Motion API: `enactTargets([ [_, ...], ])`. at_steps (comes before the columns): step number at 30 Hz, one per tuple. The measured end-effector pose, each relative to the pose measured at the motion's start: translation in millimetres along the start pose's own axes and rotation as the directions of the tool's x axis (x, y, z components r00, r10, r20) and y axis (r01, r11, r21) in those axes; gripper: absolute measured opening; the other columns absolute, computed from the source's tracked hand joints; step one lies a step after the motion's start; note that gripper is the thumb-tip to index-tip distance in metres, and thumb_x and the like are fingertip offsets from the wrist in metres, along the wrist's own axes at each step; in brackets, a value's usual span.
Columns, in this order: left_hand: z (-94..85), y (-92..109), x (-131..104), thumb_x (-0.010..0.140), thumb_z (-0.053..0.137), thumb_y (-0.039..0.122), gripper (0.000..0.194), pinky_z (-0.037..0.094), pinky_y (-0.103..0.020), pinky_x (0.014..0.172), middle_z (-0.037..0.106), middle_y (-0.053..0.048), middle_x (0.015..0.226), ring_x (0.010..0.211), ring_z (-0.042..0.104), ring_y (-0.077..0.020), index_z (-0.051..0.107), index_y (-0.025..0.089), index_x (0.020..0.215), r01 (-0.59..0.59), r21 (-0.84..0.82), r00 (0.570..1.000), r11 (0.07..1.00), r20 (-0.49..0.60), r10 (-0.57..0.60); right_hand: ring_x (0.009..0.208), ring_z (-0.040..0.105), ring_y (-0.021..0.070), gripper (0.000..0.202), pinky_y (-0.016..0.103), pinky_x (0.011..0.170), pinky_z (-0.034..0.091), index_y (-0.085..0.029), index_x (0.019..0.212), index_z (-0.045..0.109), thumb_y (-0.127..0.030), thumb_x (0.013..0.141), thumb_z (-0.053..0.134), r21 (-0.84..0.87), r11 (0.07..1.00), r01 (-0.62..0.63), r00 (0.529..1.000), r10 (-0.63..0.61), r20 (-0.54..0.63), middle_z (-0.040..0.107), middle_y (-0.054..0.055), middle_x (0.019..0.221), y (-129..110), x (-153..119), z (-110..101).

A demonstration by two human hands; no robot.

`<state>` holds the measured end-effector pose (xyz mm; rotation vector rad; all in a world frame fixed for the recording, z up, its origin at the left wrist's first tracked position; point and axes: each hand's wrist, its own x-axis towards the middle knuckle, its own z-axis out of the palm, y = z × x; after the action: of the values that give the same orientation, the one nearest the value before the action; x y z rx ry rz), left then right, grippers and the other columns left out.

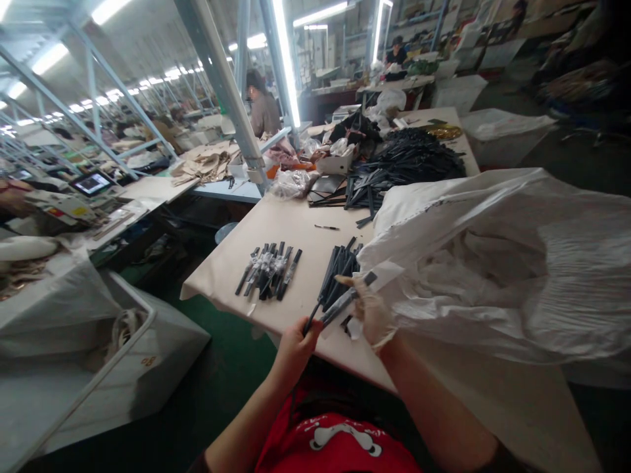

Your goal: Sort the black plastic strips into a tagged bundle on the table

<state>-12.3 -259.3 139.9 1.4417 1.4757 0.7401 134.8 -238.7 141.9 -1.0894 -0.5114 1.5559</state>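
A bundle of dark flat strips [339,306], greyish and shiny along its middle, slants between my two hands over the table's front edge. My bare left hand [300,343] is closed round its near end, with one thin dark strip sticking up apart from the rest. My right hand [373,314], in a pale glove, grips the far end, thumb stretched along the top. Just beyond lies a pile of loose dark strips [340,266]. Farther left, several dark strip bundles [269,269] with clear plastic around their middles lie side by side.
A big white sack [493,263] covers the table's right side. Behind it rises a large heap of black strips [414,157]. A pen-like thin item [327,227] lies on the table [217,266]. A white bin [162,348] stands left; a metal post [221,85] rises beyond.
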Motion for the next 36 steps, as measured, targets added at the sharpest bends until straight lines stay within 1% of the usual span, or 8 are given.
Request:
enactTargets([
  [3, -4.7, -10, 15, 0.081, 0.040, 0.045, 0.033, 0.026, -0.020, 0.047, 0.037, 0.007, 0.050, 0.048, 0.035, -0.0071, 0.047, 0.016, 0.067, -0.007, 0.012, 0.998, 1.000, -0.055, 0.008, 0.037, 0.024, 0.0045, 0.046, 0.021, 0.036, 0.019, -0.016, 0.074, 0.063, -0.057, 0.053, 0.069, 0.001, 0.988, -0.155, 0.986, 0.154, 0.058, 0.033, -0.008, 0.043, 13, 19, 13],
  [9, -25.3, -38, 50, 0.083, 0.036, 0.047, 0.036, 0.027, -0.020, 0.048, 0.038, 0.006, 0.050, 0.048, 0.037, -0.0080, 0.044, 0.017, 0.065, 0.055, 0.068, 0.996, 0.996, -0.068, -0.050, 0.039, 0.032, 0.0062, 0.049, 0.021, 0.037, 0.021, -0.018, 0.080, 0.062, -0.060, 0.056, 0.064, 0.057, 0.981, -0.184, 0.982, 0.182, 0.043, 0.041, -0.007, 0.046, 45, 70, 37],
  [15, -67.5, -79, 140, 0.085, 0.033, 0.041, 0.035, 0.031, -0.022, 0.050, 0.048, 0.002, 0.051, 0.048, 0.045, -0.0105, 0.047, 0.017, 0.064, 0.192, 0.225, 0.974, 0.955, -0.165, -0.157, 0.034, 0.027, 0.0051, 0.030, 0.019, 0.035, 0.021, -0.018, 0.072, 0.061, -0.046, 0.064, 0.066, 0.036, 0.957, -0.287, 0.956, 0.284, 0.075, 0.038, -0.009, 0.040, 69, 141, 52],
  [21, -117.9, -103, 227, 0.084, 0.035, 0.033, 0.029, 0.033, -0.025, 0.057, 0.057, -0.008, 0.068, 0.062, 0.052, -0.0156, 0.054, 0.013, 0.074, 0.279, 0.276, 0.941, 0.920, -0.269, -0.205, 0.089, 0.061, 0.0158, 0.029, 0.025, 0.072, 0.047, -0.021, 0.091, 0.066, -0.040, 0.070, 0.061, 0.192, 0.915, -0.356, 0.927, 0.320, 0.193, 0.067, 0.005, 0.097, 38, 184, 46],
  [24, -107.3, -90, 222, 0.085, 0.032, 0.043, 0.037, 0.031, -0.023, 0.053, 0.055, -0.003, 0.068, 0.056, 0.047, -0.0120, 0.056, 0.014, 0.086, 0.226, 0.243, 0.967, 0.943, -0.173, -0.187, 0.101, 0.057, 0.0197, 0.036, 0.029, 0.081, 0.045, -0.020, 0.092, 0.067, -0.048, 0.071, 0.059, 0.179, 0.932, -0.314, 0.944, 0.286, 0.166, 0.065, 0.006, 0.106, 36, 186, 53],
  [29, -63.8, -50, 180, 0.075, 0.046, 0.048, 0.033, 0.024, -0.020, 0.046, 0.035, 0.007, 0.052, 0.045, 0.030, -0.0065, 0.052, 0.015, 0.070, 0.238, -0.065, 0.935, 0.969, 0.284, -0.211, 0.091, 0.059, 0.0236, 0.048, 0.035, 0.073, 0.047, -0.020, 0.096, 0.065, -0.058, 0.068, 0.057, 0.134, 0.969, -0.206, 0.975, 0.192, 0.110, 0.067, 0.008, 0.096, 37, 173, 58],
  [33, -56.4, -29, 158, 0.069, 0.055, 0.040, 0.026, 0.027, -0.020, 0.050, 0.037, 0.006, 0.055, 0.052, 0.033, -0.0068, 0.045, 0.016, 0.065, 0.141, -0.049, 0.976, 0.989, 0.177, -0.131, 0.073, 0.059, 0.0173, 0.045, 0.028, 0.064, 0.043, -0.017, 0.091, 0.067, -0.054, 0.066, 0.062, -0.102, 0.980, -0.170, 0.954, 0.189, 0.232, 0.068, 0.007, 0.079, 30, 144, 47],
  [36, -56.1, -19, 136, 0.072, 0.053, 0.039, 0.024, 0.029, -0.019, 0.049, 0.040, 0.006, 0.058, 0.052, 0.036, -0.0068, 0.046, 0.017, 0.070, 0.078, 0.008, 0.977, 0.997, 0.199, -0.078, 0.050, 0.047, 0.0087, 0.035, 0.023, 0.049, 0.033, -0.014, 0.071, 0.066, -0.046, 0.057, 0.073, -0.169, 0.976, -0.139, 0.975, 0.165, 0.152, 0.059, 0.000, 0.056, 23, 122, 34],
])
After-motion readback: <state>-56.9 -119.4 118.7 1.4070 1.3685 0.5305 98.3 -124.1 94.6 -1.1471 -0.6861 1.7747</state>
